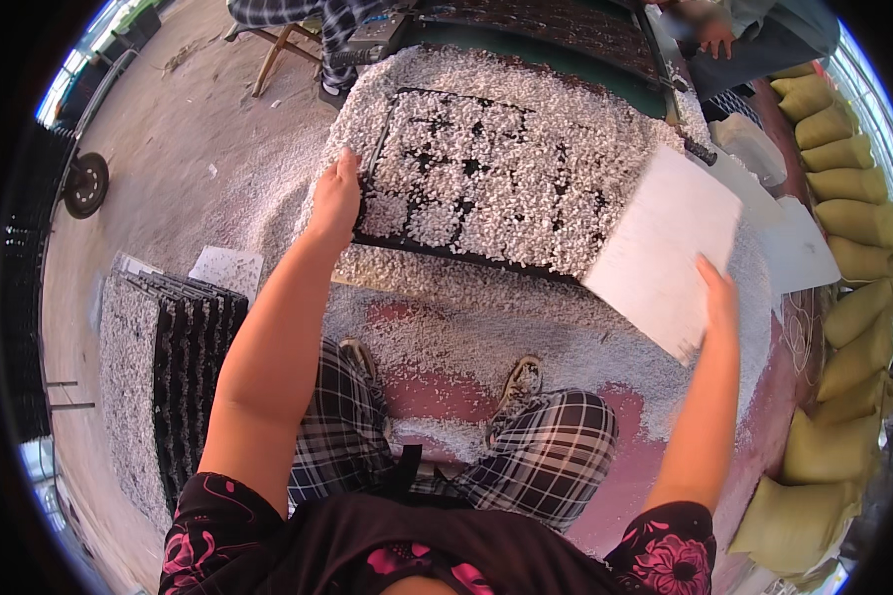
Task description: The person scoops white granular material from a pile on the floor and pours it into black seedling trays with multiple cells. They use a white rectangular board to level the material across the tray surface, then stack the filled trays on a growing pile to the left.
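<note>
Before me a black seedling tray lies in a heap of pale granules. Its cells are mostly covered with the same granules, and dark parts of the cell grid show between them. My left hand grips the tray's left edge, thumb uppermost. In my right hand is a flat white sheet, held by its right side. The sheet is tilted, and its left edge lies over the tray's right end, hiding that corner. Fingers behind the sheet are out of sight.
A stack of granule-covered black trays stands at my left. Yellow sacks line the right side. Beyond the heap is a machine with a dark bed. Another person's hand is at upper right; someone's checked trouser leg is at upper left.
</note>
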Available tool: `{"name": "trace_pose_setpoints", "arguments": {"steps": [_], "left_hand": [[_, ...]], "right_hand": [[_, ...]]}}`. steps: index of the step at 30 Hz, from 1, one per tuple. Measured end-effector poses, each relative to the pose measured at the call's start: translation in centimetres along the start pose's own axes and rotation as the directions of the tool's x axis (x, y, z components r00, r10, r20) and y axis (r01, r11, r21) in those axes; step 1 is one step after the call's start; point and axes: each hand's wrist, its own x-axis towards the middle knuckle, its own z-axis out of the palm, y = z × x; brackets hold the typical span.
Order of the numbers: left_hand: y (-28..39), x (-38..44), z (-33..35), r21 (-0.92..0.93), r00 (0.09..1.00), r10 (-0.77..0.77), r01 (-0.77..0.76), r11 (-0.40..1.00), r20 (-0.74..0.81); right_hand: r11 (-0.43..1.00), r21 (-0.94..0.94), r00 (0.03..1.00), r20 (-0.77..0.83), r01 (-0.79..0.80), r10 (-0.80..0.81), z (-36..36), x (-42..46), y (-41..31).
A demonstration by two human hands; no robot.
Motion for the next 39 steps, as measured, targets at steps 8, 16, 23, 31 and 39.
{"name": "trace_pose_setpoints", "arguments": {"steps": [8, 16, 23, 31, 39], "left_hand": [[1.2, 6.4, 2.9, -0.03, 0.997, -0.08, 0.08, 0.996, 0.02], [1.9, 6.5, 1.1, 0.198, 0.989, -0.137, 0.123, 0.972, 0.059], [6.5, 1.1, -0.2, 0.541, 0.976, 0.19, -0.105, 0.835, -0.103], [10.8, -5.6, -11.8, 0.425, 0.855, 0.474, -0.357, 0.832, -0.21], [4.7, -16.2, -39.3, 0.184, 0.718, 0.314, -0.255, 0.949, -0.621]], "right_hand": [[0.914, 0.4, 0.981, -0.144, -0.066, 0.133, -9.7, -3.0, 4.7], [0.884, 0.441, 0.988, 0.046, -0.155, 0.15, -5.0, 1.6, 5.9], [0.923, 0.299, 0.966, 0.165, -0.242, 0.2, -5.4, 1.3, 1.9], [0.965, 0.219, 0.941, 0.331, -0.145, 0.067, 0.5, -8.0, -6.7], [0.988, 0.151, 0.721, 0.687, -0.02, -0.09, 23.8, -14.4, -14.8]]}}
